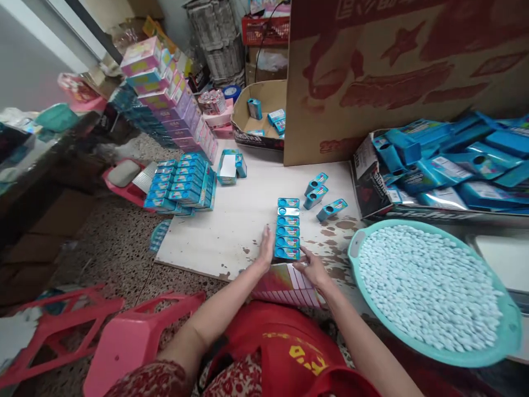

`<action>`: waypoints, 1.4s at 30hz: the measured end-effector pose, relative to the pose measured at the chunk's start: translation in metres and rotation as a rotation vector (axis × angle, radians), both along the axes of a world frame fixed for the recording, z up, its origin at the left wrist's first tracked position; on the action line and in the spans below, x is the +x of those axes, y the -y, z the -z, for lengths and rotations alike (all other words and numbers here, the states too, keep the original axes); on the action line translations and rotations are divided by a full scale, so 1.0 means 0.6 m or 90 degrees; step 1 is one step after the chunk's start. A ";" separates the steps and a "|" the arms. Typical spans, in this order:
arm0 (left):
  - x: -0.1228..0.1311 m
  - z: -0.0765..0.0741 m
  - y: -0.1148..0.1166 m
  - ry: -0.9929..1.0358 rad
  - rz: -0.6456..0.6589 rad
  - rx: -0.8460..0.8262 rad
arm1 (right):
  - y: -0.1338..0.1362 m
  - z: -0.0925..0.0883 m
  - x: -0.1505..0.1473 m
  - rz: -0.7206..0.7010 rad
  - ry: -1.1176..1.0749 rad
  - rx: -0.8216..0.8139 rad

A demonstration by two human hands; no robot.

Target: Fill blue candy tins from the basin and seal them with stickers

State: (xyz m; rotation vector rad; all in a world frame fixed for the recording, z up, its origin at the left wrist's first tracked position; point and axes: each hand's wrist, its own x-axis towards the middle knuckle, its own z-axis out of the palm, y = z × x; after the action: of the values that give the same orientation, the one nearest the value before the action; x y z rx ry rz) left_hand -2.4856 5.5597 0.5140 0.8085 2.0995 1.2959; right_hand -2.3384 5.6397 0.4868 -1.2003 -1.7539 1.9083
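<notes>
A row of several small blue boxes [288, 231] stands on the white table, their tops toward me, each with a round opening or mark at its left end. My left hand [266, 249] lies flat along the row's left side, fingers stretched forward. At the row's near right corner is my right hand [313, 268], fingers apart and touching or very close to the nearest box. Neither hand is wrapped around anything. Three more blue boxes [316, 197] stand loose to the right of the row. A shiny pink box [287, 284] sits at the table edge below my hands.
A turquoise basin [354, 242] full of pale blue candy-like pieces is at right, below a carton [366, 171] heaped with blue boxes. Stacked blue boxes [185, 182] and pink-purple boxes [173, 105] stand left. A cardboard panel [372, 71] rises behind; pink stools [128, 342] are lower left.
</notes>
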 end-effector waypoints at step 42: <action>0.040 -0.024 0.049 -0.352 0.384 -0.230 | 0.029 -0.071 0.044 -0.273 0.162 0.861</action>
State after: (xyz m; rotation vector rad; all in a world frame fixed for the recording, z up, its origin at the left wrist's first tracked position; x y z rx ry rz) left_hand -2.4618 5.5301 0.5283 1.5955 2.1238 0.3819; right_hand -2.3119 5.6222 0.5296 -0.5191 -2.7502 0.2843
